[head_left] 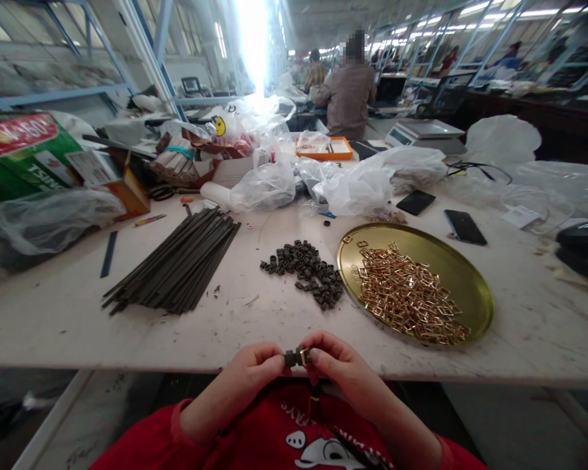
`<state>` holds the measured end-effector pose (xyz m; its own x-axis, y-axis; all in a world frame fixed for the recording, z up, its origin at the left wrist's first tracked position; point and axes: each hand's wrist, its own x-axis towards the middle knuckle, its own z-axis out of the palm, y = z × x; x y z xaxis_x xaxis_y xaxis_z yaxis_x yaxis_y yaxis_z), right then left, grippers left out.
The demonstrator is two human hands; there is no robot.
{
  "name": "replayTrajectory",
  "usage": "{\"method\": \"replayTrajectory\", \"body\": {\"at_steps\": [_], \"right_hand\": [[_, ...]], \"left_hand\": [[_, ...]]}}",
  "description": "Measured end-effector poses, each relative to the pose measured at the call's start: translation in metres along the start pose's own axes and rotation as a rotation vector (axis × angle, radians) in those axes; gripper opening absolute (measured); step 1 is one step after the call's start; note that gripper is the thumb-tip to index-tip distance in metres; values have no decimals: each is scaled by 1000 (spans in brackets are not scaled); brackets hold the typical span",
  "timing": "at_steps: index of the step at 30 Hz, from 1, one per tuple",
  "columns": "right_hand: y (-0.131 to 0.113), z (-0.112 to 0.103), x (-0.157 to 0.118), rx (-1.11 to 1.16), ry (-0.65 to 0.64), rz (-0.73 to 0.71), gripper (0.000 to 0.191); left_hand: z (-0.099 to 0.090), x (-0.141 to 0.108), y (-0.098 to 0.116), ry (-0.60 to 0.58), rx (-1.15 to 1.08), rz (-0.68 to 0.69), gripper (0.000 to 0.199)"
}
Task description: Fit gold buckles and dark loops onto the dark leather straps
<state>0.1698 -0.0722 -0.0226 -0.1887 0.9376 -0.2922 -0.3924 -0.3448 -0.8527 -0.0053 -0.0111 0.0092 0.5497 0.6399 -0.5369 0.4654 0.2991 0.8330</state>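
Observation:
At the table's front edge, my left hand (255,365) pinches one end of a short dark strap (291,358). A gold buckle (303,356) sits at the strap's other end, and my right hand (340,367) closes its fingers on it. Fingertips partly hide both pieces. Beyond my hands lies a pile of small dark loops (318,277). Long dark strips (176,261) are stacked to the left. On the right, a round gold tray (475,281) carries a heap of gold buckles (411,297).
Two phones (465,226) lie behind the tray. Clear plastic bags (355,186), an orange box (340,155) and a scale (425,134) line the back. At left are a green carton (34,166) and a pencil (150,220). A person (347,94) sits farther off, facing away.

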Motion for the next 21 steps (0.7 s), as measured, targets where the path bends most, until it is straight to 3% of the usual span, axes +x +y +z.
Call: {"method": "replayTrajectory", "body": {"at_steps": [14,21], "right_hand": [[-10,-3,-2,37,-47,87,30],[-5,-1,-4,-39,-23,75,30]], "left_hand": [[-1,-7,8,-120,216,79,28],[1,-7,9,-90,409,147,26]]}}
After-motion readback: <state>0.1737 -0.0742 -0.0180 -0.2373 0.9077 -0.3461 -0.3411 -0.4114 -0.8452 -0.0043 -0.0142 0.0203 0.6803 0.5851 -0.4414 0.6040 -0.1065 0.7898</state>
